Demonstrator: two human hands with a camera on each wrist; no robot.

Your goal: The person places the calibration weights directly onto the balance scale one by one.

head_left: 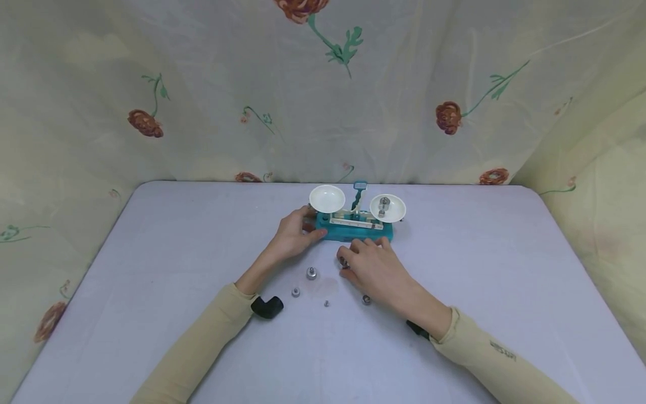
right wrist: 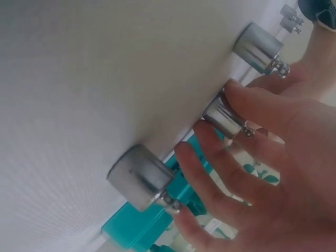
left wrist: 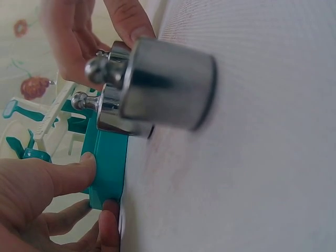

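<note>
A teal balance scale with two white pans stands near the table's far edge. My left hand grips the left end of its base, thumb on the front side and fingers around the end. Just in front of the scale, my right hand pinches a metal knobbed weight between thumb and index finger, its other fingers spread. On the right pan sit two metal weights, while the left pan bears nothing.
Loose weights stand on the table: a larger one, a smaller one, a tiny one and one beside my right wrist. A flowered curtain hangs behind the table.
</note>
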